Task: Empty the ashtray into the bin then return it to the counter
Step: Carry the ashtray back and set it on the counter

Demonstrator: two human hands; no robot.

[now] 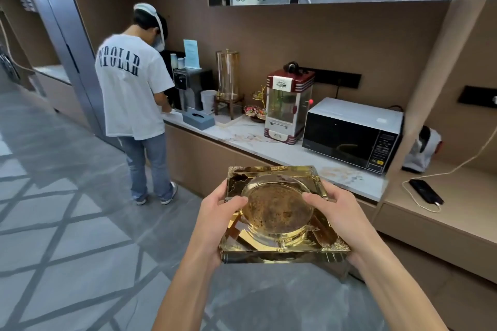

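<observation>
A large square ashtray [279, 212] of golden glass, with a round bowl stained brown, is held level in front of me above the floor. My left hand [217, 220] grips its left edge with the thumb on top. Gripping the right edge the same way is my right hand [341, 212]. The white marble counter [290, 153] runs just beyond the ashtray. No bin is in view.
On the counter stand a black microwave [352, 134], a red popcorn machine [289, 105], a glass dispenser [228, 75], a grey tissue box [198, 118] and a coffee machine [188, 86]. A person in a white T-shirt [131, 88] stands at its left end. A phone [425, 191] charges on the lower right shelf.
</observation>
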